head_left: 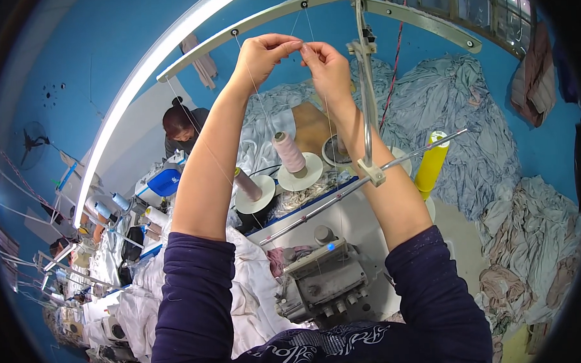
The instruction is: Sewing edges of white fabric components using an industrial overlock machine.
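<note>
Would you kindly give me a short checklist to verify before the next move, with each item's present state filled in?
1. Left bare hand pinched at the fingertips: ok.
2. Right bare hand meeting it, fingertips together: ok.
3. Fine pale thread running down from the long pale guide bar toward the hands: ok.
4. Thread knotted between the fingers: cannot tell; too fine to see.
5. Pale pink thread cone seated on its round white disc: ok.
6. Hands clear of the grey metal sewing machine: ok.
</note>
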`<action>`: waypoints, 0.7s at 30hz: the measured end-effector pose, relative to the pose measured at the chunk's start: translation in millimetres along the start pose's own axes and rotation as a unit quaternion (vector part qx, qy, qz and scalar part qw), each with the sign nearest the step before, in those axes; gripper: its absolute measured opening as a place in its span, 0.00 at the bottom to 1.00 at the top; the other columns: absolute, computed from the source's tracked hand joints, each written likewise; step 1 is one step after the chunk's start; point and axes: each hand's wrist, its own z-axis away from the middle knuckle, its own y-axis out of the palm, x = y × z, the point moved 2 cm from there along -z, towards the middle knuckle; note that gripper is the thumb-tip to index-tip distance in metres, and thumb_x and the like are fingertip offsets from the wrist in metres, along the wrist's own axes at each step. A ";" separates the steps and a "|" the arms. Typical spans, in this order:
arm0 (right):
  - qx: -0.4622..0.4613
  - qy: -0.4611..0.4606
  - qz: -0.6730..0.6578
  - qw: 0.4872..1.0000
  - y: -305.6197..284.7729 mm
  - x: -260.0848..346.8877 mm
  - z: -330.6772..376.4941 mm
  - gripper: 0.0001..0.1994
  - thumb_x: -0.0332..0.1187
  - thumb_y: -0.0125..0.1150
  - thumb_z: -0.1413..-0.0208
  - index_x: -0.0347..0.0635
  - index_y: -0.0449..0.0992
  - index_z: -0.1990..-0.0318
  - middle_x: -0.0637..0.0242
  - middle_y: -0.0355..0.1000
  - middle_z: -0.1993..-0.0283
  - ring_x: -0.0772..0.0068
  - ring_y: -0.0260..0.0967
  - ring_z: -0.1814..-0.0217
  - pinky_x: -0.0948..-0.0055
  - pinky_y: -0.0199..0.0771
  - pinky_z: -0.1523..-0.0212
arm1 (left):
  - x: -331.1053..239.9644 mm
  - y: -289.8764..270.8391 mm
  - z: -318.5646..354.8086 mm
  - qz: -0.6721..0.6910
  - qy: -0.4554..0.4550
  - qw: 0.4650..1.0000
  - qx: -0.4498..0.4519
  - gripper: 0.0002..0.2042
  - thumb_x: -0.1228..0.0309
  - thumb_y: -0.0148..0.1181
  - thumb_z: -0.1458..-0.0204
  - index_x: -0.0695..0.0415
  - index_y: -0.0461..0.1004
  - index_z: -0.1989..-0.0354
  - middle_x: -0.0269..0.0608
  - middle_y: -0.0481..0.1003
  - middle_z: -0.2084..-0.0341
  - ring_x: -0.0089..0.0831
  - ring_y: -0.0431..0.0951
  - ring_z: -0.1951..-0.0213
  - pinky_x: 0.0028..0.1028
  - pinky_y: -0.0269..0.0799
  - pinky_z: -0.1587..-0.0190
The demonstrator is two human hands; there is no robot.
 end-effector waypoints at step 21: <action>0.020 -0.014 0.135 0.991 -9.9 -5.9 17.3 0.10 0.34 0.56 0.44 0.36 0.75 0.63 0.72 0.71 0.71 0.86 0.63 0.73 0.84 0.65 0.72 | -8.6 7.6 9.0 0.270 -0.120 0.954 0.056 0.11 0.67 0.61 0.49 0.61 0.74 0.62 0.31 0.74 0.72 0.12 0.67 0.75 0.12 0.65 0.73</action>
